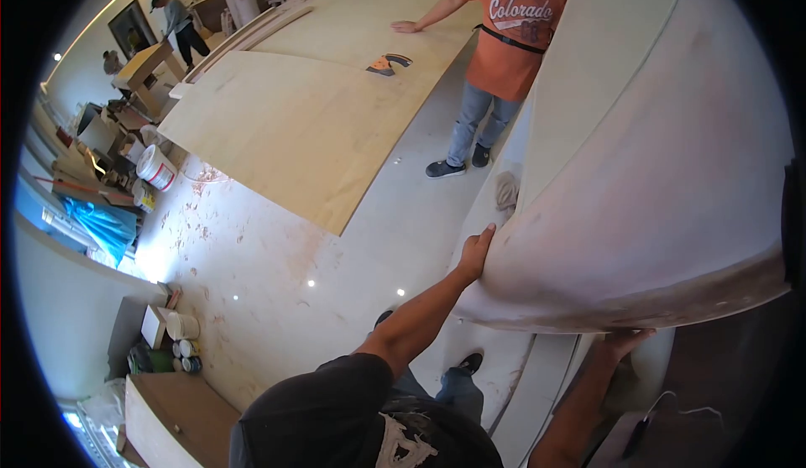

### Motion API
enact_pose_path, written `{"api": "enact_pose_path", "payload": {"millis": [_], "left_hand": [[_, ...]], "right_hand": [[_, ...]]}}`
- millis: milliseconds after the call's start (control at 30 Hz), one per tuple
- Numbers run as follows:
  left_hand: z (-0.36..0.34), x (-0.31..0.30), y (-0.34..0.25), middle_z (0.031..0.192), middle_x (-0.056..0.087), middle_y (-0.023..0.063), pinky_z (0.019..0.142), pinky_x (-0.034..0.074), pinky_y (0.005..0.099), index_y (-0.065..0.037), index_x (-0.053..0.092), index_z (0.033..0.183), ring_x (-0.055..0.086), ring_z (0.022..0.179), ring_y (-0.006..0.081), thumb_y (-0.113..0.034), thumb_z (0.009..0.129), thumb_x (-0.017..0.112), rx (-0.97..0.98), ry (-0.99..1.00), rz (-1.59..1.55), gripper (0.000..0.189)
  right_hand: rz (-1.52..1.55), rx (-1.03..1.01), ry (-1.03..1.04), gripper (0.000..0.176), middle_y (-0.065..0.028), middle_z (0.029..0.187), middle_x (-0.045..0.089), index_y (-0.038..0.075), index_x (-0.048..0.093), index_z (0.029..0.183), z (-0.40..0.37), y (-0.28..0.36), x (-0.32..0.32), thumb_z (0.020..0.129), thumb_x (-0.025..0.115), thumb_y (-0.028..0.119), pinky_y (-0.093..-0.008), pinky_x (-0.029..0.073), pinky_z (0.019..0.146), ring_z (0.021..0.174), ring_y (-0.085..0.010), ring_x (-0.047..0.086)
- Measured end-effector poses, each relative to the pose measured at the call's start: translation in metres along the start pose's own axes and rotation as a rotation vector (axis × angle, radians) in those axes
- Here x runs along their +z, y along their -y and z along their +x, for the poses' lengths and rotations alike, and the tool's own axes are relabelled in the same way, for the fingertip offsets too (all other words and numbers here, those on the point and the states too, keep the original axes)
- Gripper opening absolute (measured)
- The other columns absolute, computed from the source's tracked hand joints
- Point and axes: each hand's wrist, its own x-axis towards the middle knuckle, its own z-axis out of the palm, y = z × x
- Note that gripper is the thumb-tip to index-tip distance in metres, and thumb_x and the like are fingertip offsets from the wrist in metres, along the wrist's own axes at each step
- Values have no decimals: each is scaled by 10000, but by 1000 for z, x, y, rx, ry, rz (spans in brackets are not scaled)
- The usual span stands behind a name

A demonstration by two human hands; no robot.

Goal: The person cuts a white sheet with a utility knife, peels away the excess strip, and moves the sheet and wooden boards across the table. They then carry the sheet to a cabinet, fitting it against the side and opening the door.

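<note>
A large curved whitish panel (638,174) with a brown lower edge fills the right side of the view. My left hand (477,252) grips the panel's left edge, with the thumb pointing up along it. Under the brown lower edge, my right hand (625,342) is pressed against the panel from below, its fingers partly hidden by it. Beside the panel, above my left hand, lies a small greyish cloth-like item (507,191).
A wide plywood table (285,124) bears an orange and black tool (388,65). A person in an orange shirt (512,31) stands beside it. Buckets (156,168) and boxes line the left; another person (178,27) works far back. A cable (684,409) lies lower right.
</note>
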Motion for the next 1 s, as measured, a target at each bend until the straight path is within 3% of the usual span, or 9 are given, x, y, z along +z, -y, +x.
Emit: {"api": "enact_pose_path", "payload": {"millis": [167,233,400,500,567,667,800,900,1000], "left_hand": [[13,-26,-25,688,621,128,710,455,386,62,648,712,552,687,215,-650,916,483,-18,113,29,759],[18,-32,-34,709,630,133,724,457,390,58,655,729,555,699,223,-666,910,480,-19,141,28,766],[25,-25,-19,710,635,128,744,454,413,37,645,707,544,690,243,-674,911,472,-37,110,-13,760],[14,-33,-24,678,609,91,716,447,394,6,624,669,522,671,211,-657,926,466,31,137,122,729],[-2,-34,-31,663,588,67,687,436,376,-16,607,649,506,660,184,-646,937,459,37,119,61,708],[-22,-28,-30,647,553,34,643,413,348,-46,579,626,474,646,145,-636,948,456,29,87,14,683],[-63,-19,-14,647,559,47,648,416,359,-34,572,625,472,644,156,-629,953,456,-8,22,7,689],[-95,-12,5,646,564,75,667,427,372,-4,576,645,488,655,174,-610,964,449,1,-41,29,696],[-127,-4,18,651,569,100,690,436,382,24,589,681,503,673,192,-592,973,442,-2,-131,38,698]], "right_hand": [[-18,-5,-145,925,-125,1609,197,151,182,1569,-60,-6,4,907,266,793,-510,198,1186,1460,-330,232],[65,0,-97,922,-108,1620,179,175,180,1574,-77,-12,2,899,289,793,-482,161,1198,1476,-302,196],[125,75,-138,914,-94,1630,158,176,174,1577,-85,0,-6,905,320,777,-447,123,1211,1488,-285,170],[127,127,-116,919,-92,1630,154,179,178,1577,-79,-2,-11,899,355,774,-441,99,1216,1489,-281,158],[140,111,-38,931,-93,1630,151,182,176,1577,-70,-3,-34,890,381,775,-439,83,1218,1490,-279,144],[399,158,2,924,-88,1628,152,189,189,1573,-49,-2,-51,887,399,770,-441,85,1218,1486,-275,143],[409,243,71,898,-76,1614,193,180,232,1559,-16,-5,-89,893,403,758,-517,117,1203,1475,-296,164],[265,181,187,1026,-104,1626,157,177,145,1578,-10,0,-96,833,268,871,-528,138,1195,1469,-342,188],[373,276,57,883,-103,1579,269,168,242,1551,-37,37,-56,909,347,765,-528,209,1173,1445,-307,250]]}}
